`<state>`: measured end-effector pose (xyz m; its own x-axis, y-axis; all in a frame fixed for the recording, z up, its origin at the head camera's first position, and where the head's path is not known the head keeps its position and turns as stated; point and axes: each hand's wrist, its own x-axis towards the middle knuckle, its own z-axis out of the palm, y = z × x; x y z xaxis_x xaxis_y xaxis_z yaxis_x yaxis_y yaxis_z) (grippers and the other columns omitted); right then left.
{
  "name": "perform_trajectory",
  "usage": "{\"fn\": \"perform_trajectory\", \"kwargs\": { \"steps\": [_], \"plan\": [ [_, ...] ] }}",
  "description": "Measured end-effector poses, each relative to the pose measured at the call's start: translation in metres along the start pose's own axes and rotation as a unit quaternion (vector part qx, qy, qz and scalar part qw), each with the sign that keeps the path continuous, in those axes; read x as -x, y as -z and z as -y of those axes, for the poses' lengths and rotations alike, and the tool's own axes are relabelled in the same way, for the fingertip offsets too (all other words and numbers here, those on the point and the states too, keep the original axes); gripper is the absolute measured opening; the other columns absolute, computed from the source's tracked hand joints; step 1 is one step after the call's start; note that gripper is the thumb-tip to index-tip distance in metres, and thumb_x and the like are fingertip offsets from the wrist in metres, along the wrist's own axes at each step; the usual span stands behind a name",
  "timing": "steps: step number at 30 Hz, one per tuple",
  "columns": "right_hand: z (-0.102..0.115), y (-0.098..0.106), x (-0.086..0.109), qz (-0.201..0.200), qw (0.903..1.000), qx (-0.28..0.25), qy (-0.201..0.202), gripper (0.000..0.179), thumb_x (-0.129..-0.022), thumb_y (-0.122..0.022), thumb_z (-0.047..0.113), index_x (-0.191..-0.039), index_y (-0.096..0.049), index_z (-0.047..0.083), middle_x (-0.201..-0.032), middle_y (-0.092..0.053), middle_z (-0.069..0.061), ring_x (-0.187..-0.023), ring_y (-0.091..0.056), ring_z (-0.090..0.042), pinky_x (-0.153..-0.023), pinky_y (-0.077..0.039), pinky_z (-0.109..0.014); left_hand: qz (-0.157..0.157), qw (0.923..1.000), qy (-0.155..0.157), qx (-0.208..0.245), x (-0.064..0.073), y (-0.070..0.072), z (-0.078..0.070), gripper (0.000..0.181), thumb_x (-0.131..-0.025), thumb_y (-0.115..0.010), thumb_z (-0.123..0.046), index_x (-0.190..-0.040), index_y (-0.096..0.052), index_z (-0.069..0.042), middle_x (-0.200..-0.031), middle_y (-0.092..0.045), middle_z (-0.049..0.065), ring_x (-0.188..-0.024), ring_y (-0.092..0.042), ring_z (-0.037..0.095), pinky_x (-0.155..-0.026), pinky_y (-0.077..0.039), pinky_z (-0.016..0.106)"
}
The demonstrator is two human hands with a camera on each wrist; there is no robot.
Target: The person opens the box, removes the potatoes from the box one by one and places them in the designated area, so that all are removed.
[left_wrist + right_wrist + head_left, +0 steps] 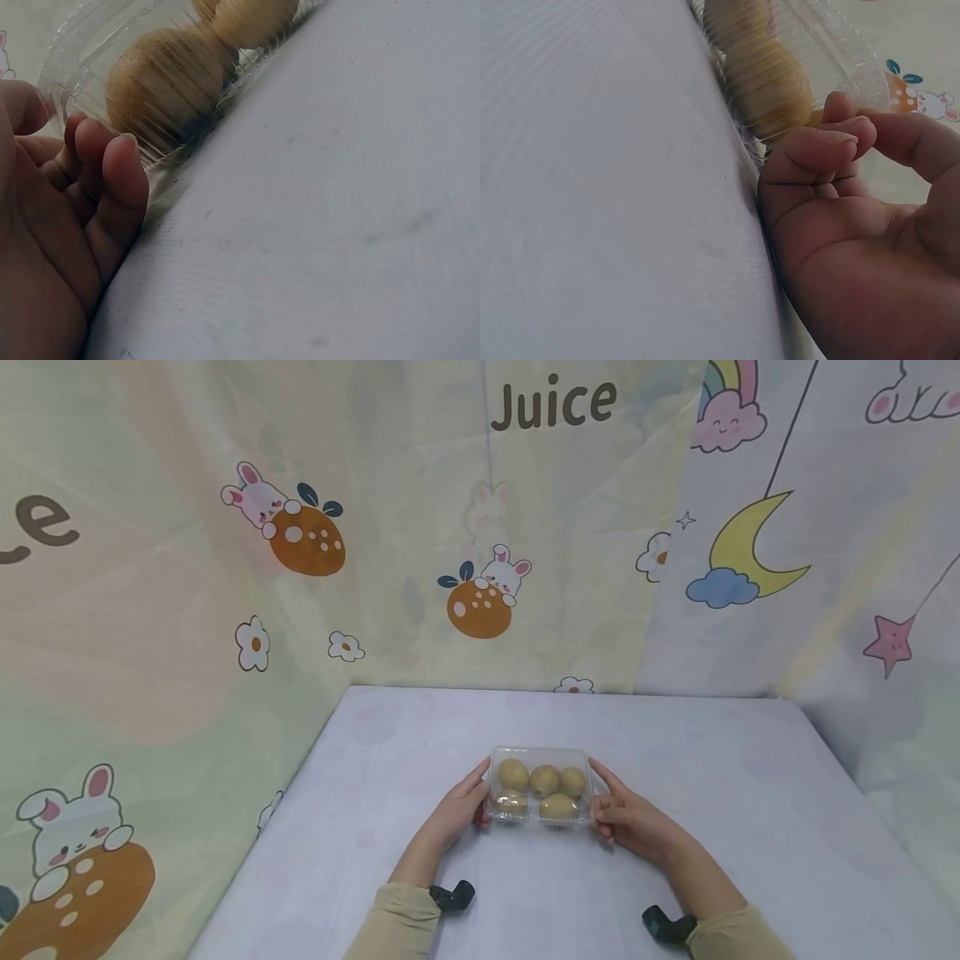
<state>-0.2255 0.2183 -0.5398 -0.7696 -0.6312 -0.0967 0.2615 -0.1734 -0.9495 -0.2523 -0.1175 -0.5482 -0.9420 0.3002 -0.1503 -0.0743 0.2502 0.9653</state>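
A clear plastic box (534,821) with a lid stands on the white table. Several round, yellowish-brown pieces (545,781) lie inside it, like small potatoes or fruit; their exact kind is unclear. My left hand (457,810) holds the box's left side, and my right hand (630,821) holds the right side. In the left wrist view, curled fingers (120,176) sit low against the box's wall. From the right wrist, bent fingers (817,150) show close to the wall, with the thumb at the rim. The fingers' far sides are partly hidden.
The white table (420,727) stretches around the box. A printed cloth backdrop (405,610) with rabbits, flowers and lettering rises behind and at both sides. Dark wrist devices (452,897) are worn at both sleeves.
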Motion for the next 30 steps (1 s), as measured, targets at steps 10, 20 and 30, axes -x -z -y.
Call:
{"fn": "perform_trajectory", "kwargs": {
  "steps": [10,20,30],
  "plan": [
    [-0.002,-0.003,-0.002,-0.028,0.9996,0.001,0.001,0.094,-0.095,-0.049,-0.005,-0.158,0.012,0.029,-0.08,-0.055,0.005,-0.064,-0.051,-0.009,-0.06,-0.048,-0.023,-0.019,0.9996,0.008,-0.018,0.002,-0.001,-0.004,0.049,-0.104,-0.043,-0.038,-0.153,-0.034,-0.039,-0.081,-0.056,0.005,-0.063,-0.059,0.019,-0.061,-0.057,0.036],
    [0.005,0.004,-0.003,-0.127,0.9783,0.162,-0.024,0.083,-0.096,-0.056,0.007,-0.16,-0.006,0.025,-0.085,-0.058,-0.002,-0.067,-0.054,-0.014,-0.06,-0.052,-0.029,-0.014,0.9998,0.003,-0.012,0.001,-0.001,-0.001,0.051,-0.103,-0.045,-0.037,-0.153,-0.035,-0.038,-0.078,-0.056,0.004,-0.062,-0.058,0.019,-0.061,-0.056,0.036],
    [0.026,0.009,-0.002,-0.195,0.8786,0.43,0.072,0.062,-0.092,-0.069,0.016,-0.148,-0.044,0.023,-0.097,-0.061,-0.001,-0.077,-0.054,-0.011,-0.062,-0.049,-0.025,-0.023,0.9996,0.016,-0.002,0.0,0.0,-0.001,0.048,-0.102,-0.046,-0.041,-0.149,-0.038,-0.044,-0.08,-0.056,0.005,-0.064,-0.058,0.02,-0.061,-0.056,0.036]
  ]
}}
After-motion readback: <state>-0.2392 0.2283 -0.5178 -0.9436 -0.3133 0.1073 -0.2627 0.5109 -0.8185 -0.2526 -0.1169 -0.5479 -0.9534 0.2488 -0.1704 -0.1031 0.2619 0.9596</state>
